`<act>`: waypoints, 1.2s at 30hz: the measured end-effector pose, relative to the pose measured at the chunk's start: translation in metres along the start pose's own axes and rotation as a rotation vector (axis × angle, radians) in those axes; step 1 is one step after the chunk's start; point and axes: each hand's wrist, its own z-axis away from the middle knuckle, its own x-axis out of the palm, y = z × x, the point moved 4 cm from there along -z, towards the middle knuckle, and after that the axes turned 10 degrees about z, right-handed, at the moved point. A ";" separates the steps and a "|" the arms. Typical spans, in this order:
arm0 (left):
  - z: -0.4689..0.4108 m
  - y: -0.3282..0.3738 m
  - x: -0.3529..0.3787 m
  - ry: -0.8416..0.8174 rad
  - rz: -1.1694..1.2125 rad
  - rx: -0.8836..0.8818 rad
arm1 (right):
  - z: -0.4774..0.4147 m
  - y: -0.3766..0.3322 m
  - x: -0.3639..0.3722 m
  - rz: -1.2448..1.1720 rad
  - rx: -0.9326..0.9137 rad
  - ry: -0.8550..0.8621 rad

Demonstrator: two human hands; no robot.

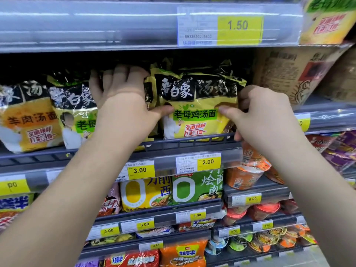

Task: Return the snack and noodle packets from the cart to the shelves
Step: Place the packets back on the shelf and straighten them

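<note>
A yellow and black noodle packet with green lettering stands upright on the shelf at eye level. My left hand holds its left edge, thumb on the front and fingers reaching behind into the row. My right hand pinches its right edge, thumb on the front and fingers curled round the side. A second packet of the same kind stands just left of my left hand. The cart is out of view.
An orange packet stands at the far left of the same shelf. A cardboard carton sits to the right. An upper shelf rail hangs close above. Lower shelves hold noodle bags and cup noodles.
</note>
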 end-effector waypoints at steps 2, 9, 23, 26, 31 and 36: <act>0.000 -0.001 0.002 0.021 -0.001 0.003 | -0.001 0.003 -0.001 0.003 0.020 0.032; 0.008 -0.005 0.007 0.090 -0.030 0.076 | -0.007 -0.002 0.009 0.118 -0.007 0.097; 0.069 -0.021 -0.032 0.039 0.161 0.142 | 0.060 -0.030 -0.011 0.100 -0.114 0.140; 0.087 -0.037 -0.049 -0.008 0.229 0.143 | 0.077 -0.059 0.005 -0.082 -0.219 0.022; 0.111 -0.073 -0.092 -0.037 0.252 0.079 | 0.091 -0.115 0.030 -0.375 -0.315 -0.108; 0.143 -0.108 -0.163 -0.002 0.230 -0.138 | 0.110 -0.179 0.032 -0.544 -0.384 -0.213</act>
